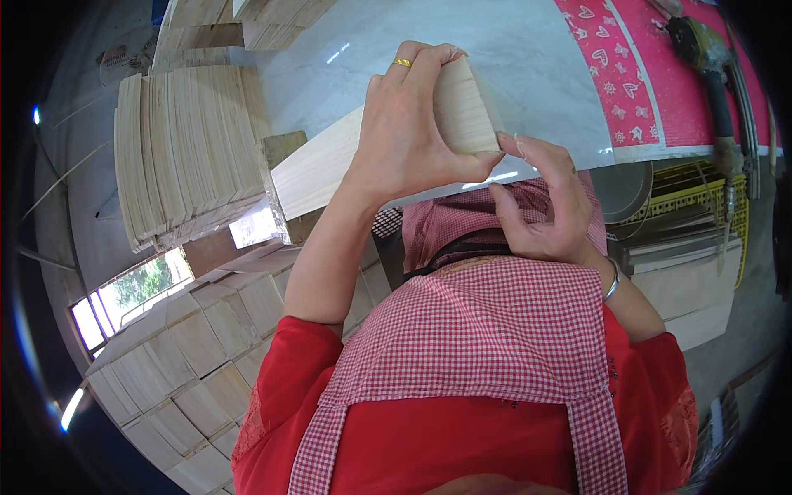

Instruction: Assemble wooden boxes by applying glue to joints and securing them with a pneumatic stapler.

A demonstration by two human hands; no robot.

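Observation:
A long bundle of pale wooden boards lies across the near part of the table; its single sheets are hard to make out. My left hand, with a gold ring, is closed over the bundle near its right end, thumb on the near side and fingers over the far side. My right hand is at the near right corner, its index fingertip at the wood. The right thumb hangs apart below, and nothing shows between thumb and finger. A wooden block stands at the bundle's left end.
Thin wooden boards stand packed on edge at left, with more stacks behind. Wooden pieces are piled lower left. A dark-handled power tool lies on the pink covering. A yellow crate and boards sit right.

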